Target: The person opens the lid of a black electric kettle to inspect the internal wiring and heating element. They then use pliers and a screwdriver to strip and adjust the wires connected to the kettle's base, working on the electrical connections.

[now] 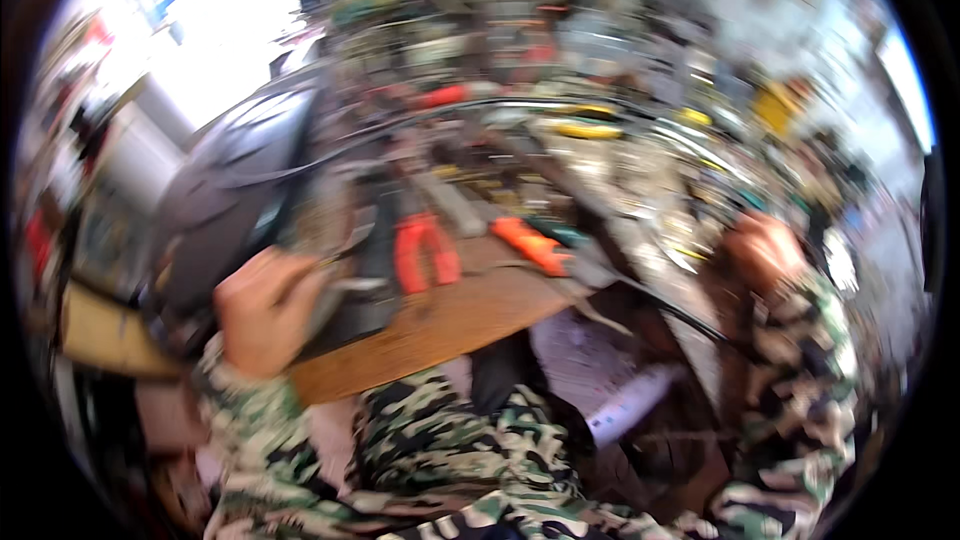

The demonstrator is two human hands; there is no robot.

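Note:
Motion blurs much of the scene. At the left edge of the wooden worktop (450, 325), my left hand (265, 310) is closed, its fingers curled; what they hold, if anything, is smeared. Beside it lies a dark flat piece with a pale metal part (358, 284) on it. Red-handled pliers (425, 252) rest to the right of that. An orange-handled tool (535, 245) lies farther right, close to a green handle (558, 231). Over the cluttered right side, my right hand (765, 252) appears bent at the fingers, too blurred to read. Nearest it are small metal pieces.
A dark rounded case (235, 165) stands at the left. A long thin cable (440, 112) arches across the bench, and a black cable end (690, 318) hangs near the right. Tools and parts crowd the back. Below the worktop is a pale cylinder (632, 405).

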